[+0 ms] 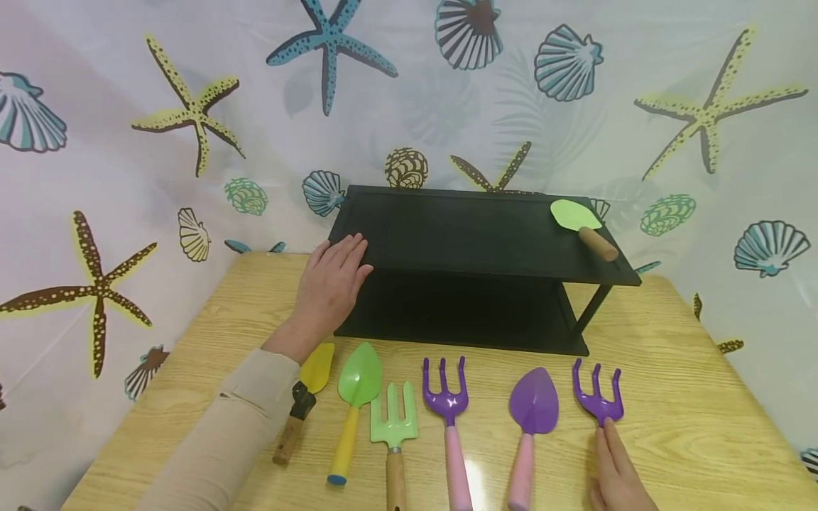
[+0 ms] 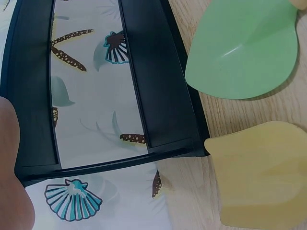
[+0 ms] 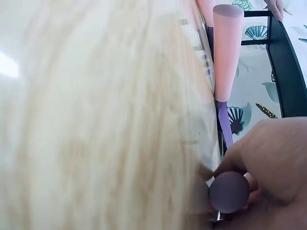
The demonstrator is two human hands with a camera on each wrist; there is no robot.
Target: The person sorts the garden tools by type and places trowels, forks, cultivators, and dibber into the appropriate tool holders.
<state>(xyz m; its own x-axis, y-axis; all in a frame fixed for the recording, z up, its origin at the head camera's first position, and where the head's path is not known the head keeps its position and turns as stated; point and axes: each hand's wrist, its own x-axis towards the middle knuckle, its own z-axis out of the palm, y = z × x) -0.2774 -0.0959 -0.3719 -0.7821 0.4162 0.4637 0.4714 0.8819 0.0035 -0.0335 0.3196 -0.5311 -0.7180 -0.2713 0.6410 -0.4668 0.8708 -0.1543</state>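
Observation:
My left hand (image 1: 332, 280) rests with its fingers extended on the left end of the black two-tier shelf (image 1: 460, 231). At the front right, my right hand (image 1: 618, 472) holds a purple hand rake (image 1: 599, 404) by its handle, the tines pointing toward the shelf. The round handle end (image 3: 229, 192) shows inside my curled fingers in the right wrist view. Beside it lies a purple trowel (image 1: 534, 401) with a pink handle. On the shelf top, at the right end, lies a light-green trowel (image 1: 575, 214) with a wooden handle.
Along the wooden table (image 1: 696, 404), left to right, lie a yellow trowel (image 1: 317, 367) partly behind my left sleeve, a green trowel (image 1: 360, 375), a green hand fork (image 1: 394, 422) and another purple hand rake (image 1: 446, 403). A patterned curtain (image 1: 409, 92) hangs behind the shelf.

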